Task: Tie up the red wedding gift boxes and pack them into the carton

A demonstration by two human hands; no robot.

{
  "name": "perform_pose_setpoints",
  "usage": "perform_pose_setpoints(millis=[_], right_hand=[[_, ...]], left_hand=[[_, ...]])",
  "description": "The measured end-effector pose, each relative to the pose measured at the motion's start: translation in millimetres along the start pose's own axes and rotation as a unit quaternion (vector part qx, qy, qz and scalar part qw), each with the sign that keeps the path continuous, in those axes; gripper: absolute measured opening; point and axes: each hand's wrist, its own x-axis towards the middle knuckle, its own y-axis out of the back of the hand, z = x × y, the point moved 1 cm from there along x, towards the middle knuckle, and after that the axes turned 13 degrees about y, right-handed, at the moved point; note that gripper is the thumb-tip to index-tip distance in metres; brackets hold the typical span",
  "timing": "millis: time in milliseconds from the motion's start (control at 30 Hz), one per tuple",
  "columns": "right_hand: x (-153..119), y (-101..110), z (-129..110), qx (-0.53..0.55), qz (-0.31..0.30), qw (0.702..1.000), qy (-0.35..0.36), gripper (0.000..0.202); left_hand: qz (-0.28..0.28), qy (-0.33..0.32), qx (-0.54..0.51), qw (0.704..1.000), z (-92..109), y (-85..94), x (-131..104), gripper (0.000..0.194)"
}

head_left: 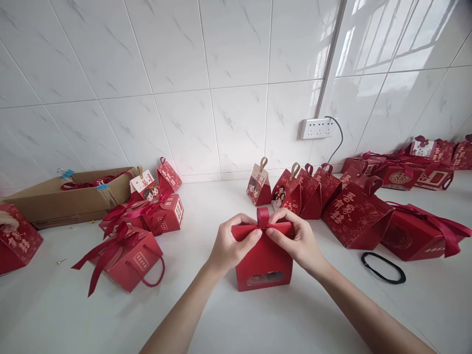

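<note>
A red gift box [263,260] with a small clear window low on its front stands upright on the white table before me. From its top edge rises a loop of red ribbon [263,216]. My left hand [236,241] pinches the left part of the top edge, thumb in front and fingers behind. On the other side my right hand [293,238] grips the same edge likewise. Both thumbs meet close under the ribbon loop. The box's back is hidden from me.
Left stand ribboned red boxes [136,260] and a cardboard box [70,196] with blue-tipped clips. Another person's hand [8,221] touches a red box at the far left. Several gift boxes [354,216] line the right, near a black loop [383,268]. A power strip [317,129] hangs on the tiled wall.
</note>
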Motion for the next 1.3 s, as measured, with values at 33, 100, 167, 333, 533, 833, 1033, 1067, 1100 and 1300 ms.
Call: perform_pose_setpoints(millis=[33, 100, 167, 333, 533, 833, 1033, 1067, 1100, 1300], right_hand=[[0.2, 0.0, -0.2, 0.0, 0.001, 1.0, -0.001, 0.022], [0.5, 0.1, -0.4, -0.002, 0.003, 1.0, -0.006, 0.022], [0.8, 0.2, -0.3, -0.005, 0.005, 1.0, -0.013, 0.023], [1.7, 0.1, 0.0, -0.006, 0.003, 1.0, -0.019, 0.022], [1.9, 0.1, 1.1, -0.015, 0.002, 1.0, -0.024, 0.024], [0.4, -5.4, 2.1, -0.041, 0.033, 0.999, 0.012, 0.02], [-0.2, -4.1, 2.7, -0.021, 0.022, 1.0, -0.008, 0.022], [-0.1, -3.9, 2.5, -0.014, 0.02, 1.0, -0.015, 0.022], [0.2, -3.8, 2.3, -0.009, 0.018, 1.0, -0.021, 0.022], [1.2, -2.9, 1.6, 0.007, 0.018, 0.999, -0.036, 0.021]], left_hand=[[0.0, -0.002, 0.002, 1.0, 0.2, 0.2, 0.1, 0.018], [-0.001, -0.004, 0.006, 1.0, 0.6, 0.5, -0.1, 0.019], [-0.002, -0.002, 0.011, 1.0, 1.1, 0.5, -0.8, 0.02], [0.0, 0.0, 0.016, 1.0, 2.6, 0.3, -2.2, 0.02], [0.0, 0.007, 0.02, 1.0, 4.1, 1.7, -1.7, 0.021], [0.02, 0.028, -0.012, 0.999, 1.1, -0.6, 1.2, 0.022], [0.033, 0.015, 0.015, 0.999, 0.2, 1.2, 1.4, 0.025], [0.03, 0.012, 0.017, 0.999, 0.6, 1.4, 1.2, 0.025], [0.027, 0.009, 0.021, 0.999, 1.0, 1.4, 1.0, 0.025], [0.016, 0.005, 0.012, 1.0, 0.9, 0.4, 0.4, 0.024]])
